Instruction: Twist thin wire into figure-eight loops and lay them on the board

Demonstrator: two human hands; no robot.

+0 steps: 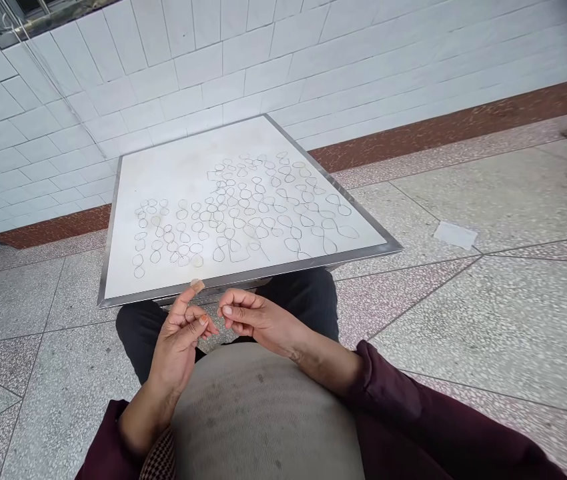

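Two hands are yours, both lifted above your lap and not touching the board or each other. Your L hand is half curled, index finger up, w/ a small beige patch on its tip, maybe a plaster, hard to tell. Thumb and middle finger come close together, but I cannot tell if they pinch something. Your R hand has fingers bent and thumb near the fingertips, just beside the L hand; if it pinches something thin, I cannot see it.

Many thin dark figure-eight loops lie spread on a white board w/ metal frame, in front of you, near your hands but apart; their material is too small to tell. Board sits before your dark trousers. You wear a grey apron and maroon sleeves. Behind are a white tile wall and a terrazzo floor w/ a white paper scrap.
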